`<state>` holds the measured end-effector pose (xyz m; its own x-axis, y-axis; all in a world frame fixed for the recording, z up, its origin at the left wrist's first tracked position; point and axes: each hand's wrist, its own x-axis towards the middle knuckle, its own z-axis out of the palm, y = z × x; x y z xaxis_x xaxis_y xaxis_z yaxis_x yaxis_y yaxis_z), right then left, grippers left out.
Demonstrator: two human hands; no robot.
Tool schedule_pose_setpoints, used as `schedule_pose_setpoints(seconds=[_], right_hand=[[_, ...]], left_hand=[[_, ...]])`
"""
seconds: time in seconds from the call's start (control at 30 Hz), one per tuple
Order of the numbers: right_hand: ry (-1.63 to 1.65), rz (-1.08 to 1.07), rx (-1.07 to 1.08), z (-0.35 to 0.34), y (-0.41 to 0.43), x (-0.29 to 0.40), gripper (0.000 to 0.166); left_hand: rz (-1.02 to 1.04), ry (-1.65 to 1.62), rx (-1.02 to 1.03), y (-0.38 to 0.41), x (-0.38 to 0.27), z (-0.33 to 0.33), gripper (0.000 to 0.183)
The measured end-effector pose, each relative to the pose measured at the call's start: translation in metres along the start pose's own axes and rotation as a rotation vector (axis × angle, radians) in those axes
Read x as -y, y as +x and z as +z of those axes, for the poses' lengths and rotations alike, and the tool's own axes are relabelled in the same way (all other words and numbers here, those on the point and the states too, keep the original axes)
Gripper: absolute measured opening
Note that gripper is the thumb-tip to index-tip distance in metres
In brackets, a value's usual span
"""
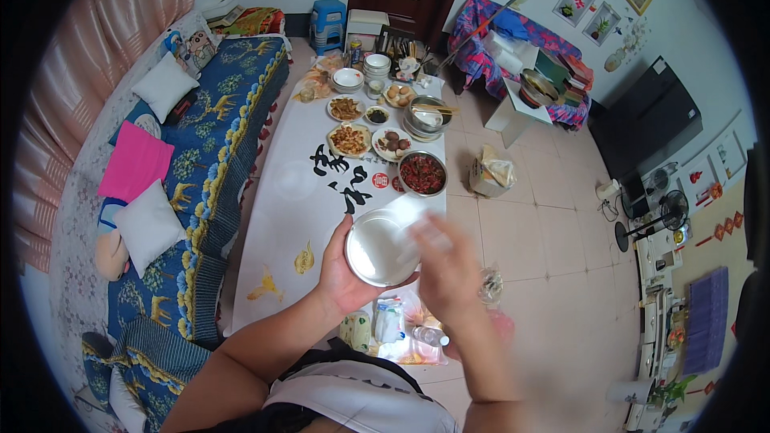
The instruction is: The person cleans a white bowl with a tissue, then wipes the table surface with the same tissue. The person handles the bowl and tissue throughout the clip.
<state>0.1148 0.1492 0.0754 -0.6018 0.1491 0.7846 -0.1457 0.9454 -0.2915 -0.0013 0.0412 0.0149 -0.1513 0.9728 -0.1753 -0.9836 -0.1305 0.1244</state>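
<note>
My left hand holds a shiny white round dish over the near part of the table, gripping it from the left and beneath. Blurred by motion, my right hand is at the dish's right rim; whether its fingers grip anything is unclear. Beyond the dish stands a steel bowl of dark red food. Further back are a plate of brown eggs, a plate of browned food pieces and a small dish of dark sauce.
The white-covered table also bears stacked bowls and a steel bowl with chopsticks across it. A plastic bottle lies near my body. Left is a sofa; a box sits on the tiled floor at right.
</note>
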Motion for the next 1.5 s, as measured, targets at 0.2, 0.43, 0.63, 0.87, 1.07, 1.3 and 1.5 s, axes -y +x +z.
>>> schedule_pose_setpoints(seconds=[0.2, 0.43, 0.63, 0.87, 1.07, 1.3, 1.5], right_hand=[[-0.452, -0.32, 0.538, -0.004, -0.001, -0.011, 0.041], [-0.305, -0.073, 0.429, 0.012, -0.024, 0.011, 0.047], [-0.108, 0.095, 0.203, 0.039, -0.04, 0.031, 0.053], [0.045, 0.166, 0.16, 0.05, -0.038, 0.042, 0.057], [0.355, 0.462, 0.165, 0.047, -0.029, 0.048, 0.049], [1.122, 1.053, 0.108, 0.03, -0.017, 0.015, 0.037], [0.267, 0.1, 0.119, -0.013, 0.03, -0.006, 0.034]], left_hand=[[0.143, 0.098, -0.053, -0.007, -0.002, 0.009, 0.065], [0.256, 0.189, 0.038, -0.005, 0.005, -0.004, 0.063], [0.367, 0.385, 0.069, 0.004, 0.004, -0.005, 0.075], [0.372, 0.428, 0.07, 0.004, 0.006, 0.001, 0.076], [0.331, 0.41, -0.036, 0.002, 0.011, 0.004, 0.077], [0.284, 0.388, 0.044, 0.014, 0.004, -0.025, 0.07], [0.134, 0.138, 0.191, 0.006, 0.0, -0.022, 0.061]])
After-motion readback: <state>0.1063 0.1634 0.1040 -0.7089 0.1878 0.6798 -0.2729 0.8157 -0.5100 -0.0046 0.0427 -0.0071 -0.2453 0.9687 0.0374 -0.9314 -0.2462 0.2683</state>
